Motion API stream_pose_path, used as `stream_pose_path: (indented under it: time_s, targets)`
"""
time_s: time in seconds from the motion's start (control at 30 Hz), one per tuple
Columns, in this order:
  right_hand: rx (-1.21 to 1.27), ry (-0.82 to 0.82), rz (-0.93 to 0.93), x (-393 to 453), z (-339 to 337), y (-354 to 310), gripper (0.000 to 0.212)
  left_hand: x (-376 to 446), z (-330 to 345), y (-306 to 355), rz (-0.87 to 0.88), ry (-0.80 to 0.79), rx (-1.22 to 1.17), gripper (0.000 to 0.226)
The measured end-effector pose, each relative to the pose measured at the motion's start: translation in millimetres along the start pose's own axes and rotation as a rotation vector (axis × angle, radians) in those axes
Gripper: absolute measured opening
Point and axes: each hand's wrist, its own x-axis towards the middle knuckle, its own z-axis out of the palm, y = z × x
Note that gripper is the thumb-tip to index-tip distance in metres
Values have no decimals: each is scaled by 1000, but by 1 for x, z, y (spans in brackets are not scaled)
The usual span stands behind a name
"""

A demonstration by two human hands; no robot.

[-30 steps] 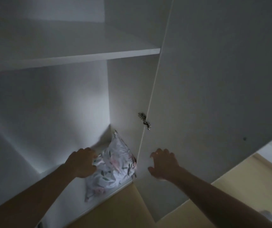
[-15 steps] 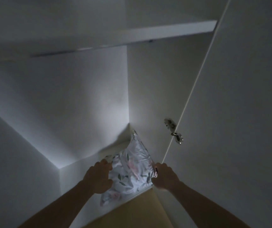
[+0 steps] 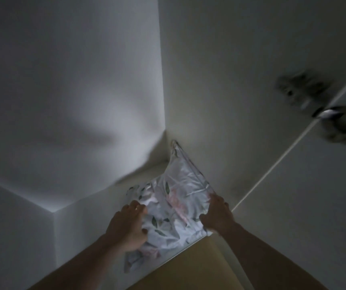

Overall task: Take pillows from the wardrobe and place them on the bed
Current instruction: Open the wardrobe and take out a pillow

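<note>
A white pillow (image 3: 174, 204) with a leaf and flower print lies in the bottom right corner of the dim white wardrobe (image 3: 73, 101), leaning against its right inner wall. My left hand (image 3: 129, 226) grips the pillow's left edge, fingers curled into the fabric. My right hand (image 3: 217, 216) holds the pillow's right edge by the wardrobe's front lip. Both forearms reach in from below. The pillow's underside is hidden.
The open wardrobe door (image 3: 314, 195) stands at the right, with a blurred metal hinge (image 3: 322, 109) on its edge. A yellowish floor (image 3: 188, 268) shows below the wardrobe's front edge. The light is poor.
The view has moved closer and lower into the wardrobe. My right hand came from the door edge onto the pillow's right side; my left hand closed more firmly on its left edge.
</note>
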Motion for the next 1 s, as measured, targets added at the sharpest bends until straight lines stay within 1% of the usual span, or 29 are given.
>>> stream_pose_path:
  time_s: [0.17,0.27,0.4,0.5,0.53,0.6,0.73,0.8,0.87,0.9,0.93,1.0]
  targets:
    - [-50,37,35,60,48,5,102,38,53,-32,-2,20,8,49]
    - [-17,81,111,86,69,9,109,49,77,-49,1,28,24,50]
    - [-7,114,154,101,93,12,118,56,93,-68,2,26,49,52]
    - [75,127,218,106,106,12,121,58,97,-77,-4,22,58,52]
    - [89,122,248,110,111,13,116,58,97,-80,-6,21,57,52]
    - [67,100,280,112,114,15,99,58,98,-84,-2,28,56,52]
    - [-30,98,275,113,122,17,49,62,97,-89,26,51,79,50]
    - [-20,61,243,110,133,19,41,64,97,-88,17,55,92,47]
    - [-10,-25,134,102,145,24,33,62,97,-87,-2,28,95,45]
    - [51,-48,92,93,148,25,27,58,97,-85,-10,5,94,44]
    - [146,-53,62,82,149,26,26,53,97,-83,-15,-21,102,43]
    - [299,-12,10,55,147,20,29,41,92,-79,-10,-71,145,40]
